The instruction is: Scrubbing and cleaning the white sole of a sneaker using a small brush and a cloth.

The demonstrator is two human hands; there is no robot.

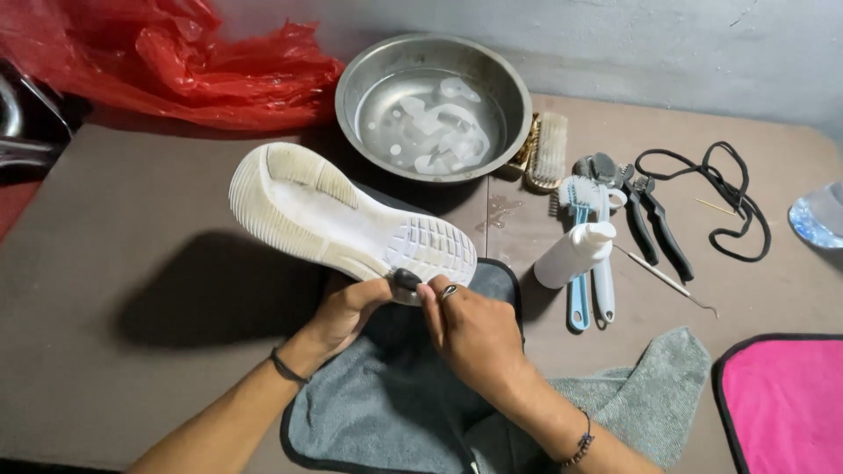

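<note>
Both hands (413, 320) hold shoe (351, 215) sole-up, toe pointing upper-left.

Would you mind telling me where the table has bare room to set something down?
Bare table lies left of the shoe, below the red bag. Right of the bowl it is crowded: brushes, bottle, pliers, cord.

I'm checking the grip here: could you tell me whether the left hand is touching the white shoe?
Touching. The head view shows the left hand gripping the heel end of the shoe, its fingers meeting the sole's edge with no gap.
</note>
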